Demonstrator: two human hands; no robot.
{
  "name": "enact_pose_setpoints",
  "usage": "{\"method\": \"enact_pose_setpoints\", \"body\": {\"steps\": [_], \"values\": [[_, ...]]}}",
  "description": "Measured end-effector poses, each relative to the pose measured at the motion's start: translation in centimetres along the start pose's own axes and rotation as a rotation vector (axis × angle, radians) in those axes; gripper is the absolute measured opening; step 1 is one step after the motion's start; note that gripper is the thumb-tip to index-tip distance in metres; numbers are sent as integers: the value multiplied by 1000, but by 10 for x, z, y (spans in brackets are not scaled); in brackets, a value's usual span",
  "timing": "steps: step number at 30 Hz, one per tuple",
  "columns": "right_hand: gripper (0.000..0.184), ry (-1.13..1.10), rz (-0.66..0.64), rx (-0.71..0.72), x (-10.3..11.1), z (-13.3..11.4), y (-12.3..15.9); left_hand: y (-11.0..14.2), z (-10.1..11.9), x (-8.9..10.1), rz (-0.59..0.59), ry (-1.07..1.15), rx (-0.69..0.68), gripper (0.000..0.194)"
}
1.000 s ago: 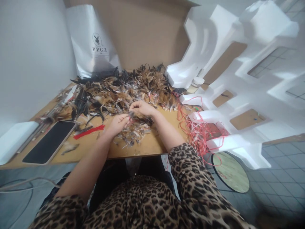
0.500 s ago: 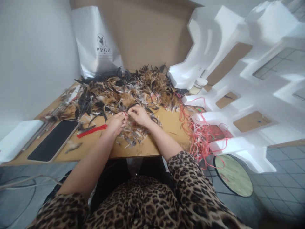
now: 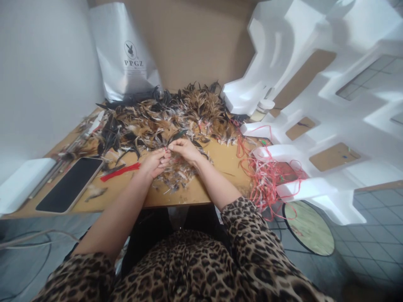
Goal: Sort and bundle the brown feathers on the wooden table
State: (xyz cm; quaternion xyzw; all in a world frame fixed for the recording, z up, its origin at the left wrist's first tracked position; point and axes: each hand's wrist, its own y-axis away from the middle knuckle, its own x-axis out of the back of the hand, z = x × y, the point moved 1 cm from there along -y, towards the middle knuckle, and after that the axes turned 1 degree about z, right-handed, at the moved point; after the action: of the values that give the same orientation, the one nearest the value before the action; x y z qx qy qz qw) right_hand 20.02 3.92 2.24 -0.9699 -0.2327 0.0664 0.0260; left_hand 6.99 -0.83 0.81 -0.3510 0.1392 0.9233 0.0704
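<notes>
My left hand (image 3: 155,162) and my right hand (image 3: 185,151) meet over the near middle of the table. Both are closed in a pinch, fingertips almost touching. A bit of red string shows at the left fingertips. Just above the right fingers a dark feather (image 3: 179,135) sticks up; its lower end is hidden by the fingers. Right behind the hands spreads a heap of brown and black feathers (image 3: 151,113). Under and in front of them lie loose feather scraps (image 3: 176,180). Left of my left hand lies a bundle of red strips (image 3: 121,171).
A phone (image 3: 69,184) and a white box (image 3: 25,184) lie at left. Behind stands a silver bag (image 3: 126,79). Tangled red string (image 3: 267,180) hangs over white foam packing (image 3: 321,184) on the right, near a lidded jar (image 3: 263,107). A round stool (image 3: 310,228) stands below.
My right fingers have shifted slightly against the left fingertips, and a dark feather now shows more clearly above them. The whole view has moved a little.
</notes>
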Motion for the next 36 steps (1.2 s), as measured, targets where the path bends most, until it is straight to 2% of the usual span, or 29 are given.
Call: {"method": "enact_pose_setpoints", "body": {"steps": [6, 12, 16, 20, 22, 25, 31, 36], "values": [[17, -41, -36, 4, -1, -2, 1, 0, 0, 2, -25, 26, 91, 9], [15, 56, 19, 11, -1, -3, 1, -2, -3, 4, 22, -73, 41, 6], [14, 191, 99, 38, 1, -3, 0, -4, -6, 6, 59, -226, -74, 17], [14, 332, 137, 57, 4, -3, 1, -6, -8, 12, 168, -438, -188, 24], [14, 398, 142, 65, 7, -3, 1, -7, -8, 15, 217, -553, -205, 26], [15, 452, 154, 49, 10, -2, 2, -6, -7, 18, 228, -683, -185, 27], [12, 394, 131, -8, 12, 1, 2, -7, -2, 19, 236, -622, -225, 26], [8, 236, 131, -76, 7, 0, 1, -7, -2, 15, 248, -509, -395, 19]]}}
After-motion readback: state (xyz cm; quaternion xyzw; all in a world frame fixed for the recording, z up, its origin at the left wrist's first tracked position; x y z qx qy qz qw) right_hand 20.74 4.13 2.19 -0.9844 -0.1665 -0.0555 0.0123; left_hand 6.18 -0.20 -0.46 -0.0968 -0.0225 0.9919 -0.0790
